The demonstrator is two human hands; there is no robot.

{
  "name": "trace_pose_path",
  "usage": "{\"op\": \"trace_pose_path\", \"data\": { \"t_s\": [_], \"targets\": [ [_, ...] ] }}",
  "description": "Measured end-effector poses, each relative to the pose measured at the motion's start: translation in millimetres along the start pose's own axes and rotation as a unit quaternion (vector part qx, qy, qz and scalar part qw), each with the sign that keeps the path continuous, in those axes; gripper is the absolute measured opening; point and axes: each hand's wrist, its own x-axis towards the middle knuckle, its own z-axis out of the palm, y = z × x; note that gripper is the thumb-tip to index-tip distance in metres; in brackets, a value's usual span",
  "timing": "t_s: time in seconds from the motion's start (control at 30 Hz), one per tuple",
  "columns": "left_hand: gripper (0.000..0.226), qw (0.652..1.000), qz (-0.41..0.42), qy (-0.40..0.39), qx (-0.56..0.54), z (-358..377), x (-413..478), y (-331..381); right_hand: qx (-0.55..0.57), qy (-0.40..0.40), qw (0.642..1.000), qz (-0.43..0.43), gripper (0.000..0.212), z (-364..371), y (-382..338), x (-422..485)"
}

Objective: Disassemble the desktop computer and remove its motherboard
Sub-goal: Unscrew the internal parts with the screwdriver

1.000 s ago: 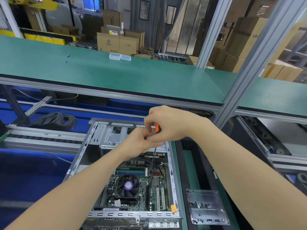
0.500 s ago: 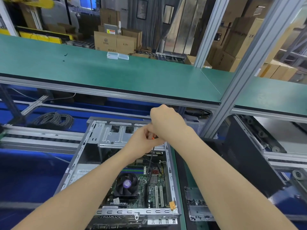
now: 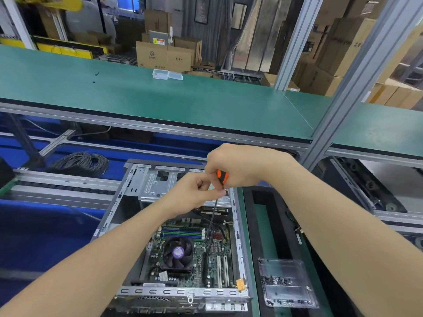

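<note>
Boxes (image 3: 163, 54) are sitting behind the green shelf (image 3: 160, 99). Below it the opened desktop computer (image 3: 158, 186) is lying flat, motherboard (image 3: 196, 268) showing. The right hand (image 3: 238, 165) is gripping an orange screwdriver (image 3: 222, 177), and the left hand (image 3: 194, 193) is pinching its shaft.

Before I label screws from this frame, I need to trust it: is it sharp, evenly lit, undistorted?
Head view: lighting is even, with no hard shadows; the motherboard reads fairly sharp, the screws in the clear tray blur together; wide-angle distortion tilts the aluminium post and bows the green shelf edge.
</note>
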Motion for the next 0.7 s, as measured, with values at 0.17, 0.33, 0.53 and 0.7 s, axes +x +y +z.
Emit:
{"op": "trace_pose_path", "data": {
  "t_s": [0.17,0.33,0.53,0.7],
  "targets": [
    [0.030,0.999,0.005,0.000,0.032,-1.1,0.8,-5.0,0.026,0.031,0.999,0.001,0.019,3.7,0.7,-4.9],
    [0.032,0.999,0.004,0.025,0.031,2.7,1.7,-4.9,-0.019,0.260,0.930,0.259,0.051,13.5,-17.7,2.0],
    [0.031,0.998,0.023,0.039,0.031,6.6,3.5,-11.5,0.068,0.187,0.904,0.378,0.051,21.0,-28.6,20.5],
    [0.029,0.998,0.030,0.042,0.032,4.9,4.1,-7.8,0.100,0.177,0.919,0.337,0.017,26.3,-23.8,21.3]
  ]
}}
